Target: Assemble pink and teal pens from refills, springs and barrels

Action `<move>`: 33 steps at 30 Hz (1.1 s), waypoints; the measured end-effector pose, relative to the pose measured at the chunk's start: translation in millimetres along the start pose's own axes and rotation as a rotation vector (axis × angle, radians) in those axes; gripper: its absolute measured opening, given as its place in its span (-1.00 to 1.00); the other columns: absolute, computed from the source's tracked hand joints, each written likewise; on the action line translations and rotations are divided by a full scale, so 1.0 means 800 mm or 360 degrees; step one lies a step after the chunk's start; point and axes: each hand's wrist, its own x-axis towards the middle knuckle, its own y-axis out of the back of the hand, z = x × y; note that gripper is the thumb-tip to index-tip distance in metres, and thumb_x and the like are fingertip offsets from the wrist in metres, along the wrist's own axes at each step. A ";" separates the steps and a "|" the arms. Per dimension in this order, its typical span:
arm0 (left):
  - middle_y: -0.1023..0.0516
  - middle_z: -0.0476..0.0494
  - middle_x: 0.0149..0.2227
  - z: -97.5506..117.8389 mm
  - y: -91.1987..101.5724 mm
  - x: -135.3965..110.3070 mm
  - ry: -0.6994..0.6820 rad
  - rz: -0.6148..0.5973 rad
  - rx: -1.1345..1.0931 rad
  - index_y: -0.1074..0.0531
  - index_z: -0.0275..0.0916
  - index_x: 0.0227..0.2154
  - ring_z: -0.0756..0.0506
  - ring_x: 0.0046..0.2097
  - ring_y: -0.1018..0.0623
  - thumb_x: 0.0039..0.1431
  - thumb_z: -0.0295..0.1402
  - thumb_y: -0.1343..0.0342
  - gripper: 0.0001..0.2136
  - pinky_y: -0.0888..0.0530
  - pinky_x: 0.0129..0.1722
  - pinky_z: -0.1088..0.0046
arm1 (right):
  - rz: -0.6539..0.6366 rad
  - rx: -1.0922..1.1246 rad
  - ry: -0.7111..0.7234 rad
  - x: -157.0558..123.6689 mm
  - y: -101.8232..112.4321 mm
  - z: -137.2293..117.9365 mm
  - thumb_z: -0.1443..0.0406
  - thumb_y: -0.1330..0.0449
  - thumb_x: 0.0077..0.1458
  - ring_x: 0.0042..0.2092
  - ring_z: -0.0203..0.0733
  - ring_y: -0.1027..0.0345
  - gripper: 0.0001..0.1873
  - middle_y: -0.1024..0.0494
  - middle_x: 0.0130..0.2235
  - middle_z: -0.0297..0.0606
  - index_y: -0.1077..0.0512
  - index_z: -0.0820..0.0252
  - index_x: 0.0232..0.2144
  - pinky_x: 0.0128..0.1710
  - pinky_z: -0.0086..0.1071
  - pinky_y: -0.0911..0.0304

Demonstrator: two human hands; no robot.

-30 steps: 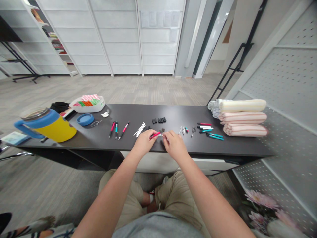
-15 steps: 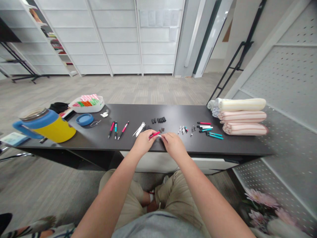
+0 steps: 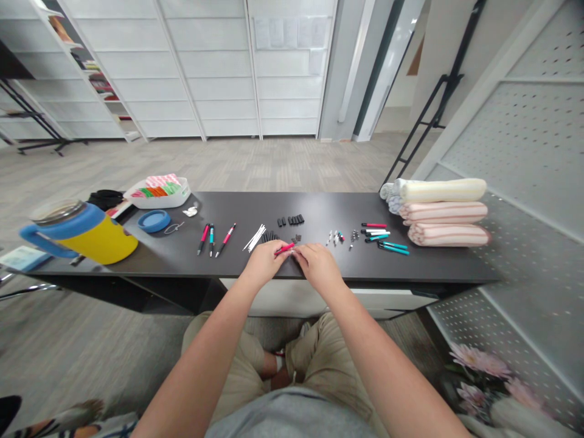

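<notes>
My left hand (image 3: 262,263) is closed around a pink-red pen barrel (image 3: 283,248) at the near edge of the dark table (image 3: 319,210). My right hand (image 3: 318,265) is closed just to its right, fingertips pinched against the barrel's right end; what they hold is hidden. Just beyond my hands lie white refills (image 3: 256,237), small black pen parts (image 3: 292,220) and tiny springs and tips (image 3: 338,236). Three assembled pens (image 3: 213,238) lie to the left. Pink and teal pen barrels (image 3: 382,236) lie to the right.
A yellow jug with a blue lid and handle (image 3: 77,233) lies at the table's left end, near a blue lid (image 3: 154,220) and a white tray of coloured items (image 3: 159,191). Rolled towels (image 3: 440,212) are stacked at the right end. Flowers (image 3: 483,377) sit lower right.
My right hand has moved left until its fingertips meet the end of the pen barrel. The white piece seen at the barrel's tip earlier is now covered.
</notes>
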 end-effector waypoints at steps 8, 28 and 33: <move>-0.66 -0.07 -0.14 0.009 0.004 -0.002 0.0042 -0.0008 -0.0149 -0.54 -0.15 -0.15 -0.12 -0.09 -0.61 0.34 -0.27 -0.17 -0.87 -0.48 -0.04 0.38 | -0.0022 0.0064 -0.0023 0.000 0.008 -0.004 0.23 -0.10 0.44 -0.14 -0.06 -0.40 -0.81 -0.57 -0.21 -0.18 -0.51 0.11 -0.12 -0.11 -0.27 -0.22; -0.49 -0.18 -0.18 0.014 -0.006 -0.004 -0.0230 -0.0140 0.0267 -0.50 -0.21 -0.18 -0.14 -0.17 -0.54 0.52 -0.15 0.11 -0.66 -0.45 -0.10 0.34 | 0.0049 0.0208 0.0059 -0.014 0.049 0.019 0.18 -0.04 0.46 -0.17 -0.05 -0.40 -0.71 -0.58 -0.20 -0.15 -0.54 0.13 -0.09 -0.07 -0.21 -0.25; -0.50 -0.19 -0.14 0.016 -0.005 -0.004 -0.0280 -0.0194 0.0326 -0.53 -0.18 -0.15 -0.15 -0.10 -0.54 0.51 -0.17 0.06 -0.70 -0.45 -0.05 0.32 | -0.0104 0.0085 0.0173 -0.010 0.050 0.023 0.19 -0.08 0.46 -0.14 -0.04 -0.40 -0.74 -0.58 -0.20 -0.15 -0.56 0.11 -0.08 -0.05 -0.22 -0.24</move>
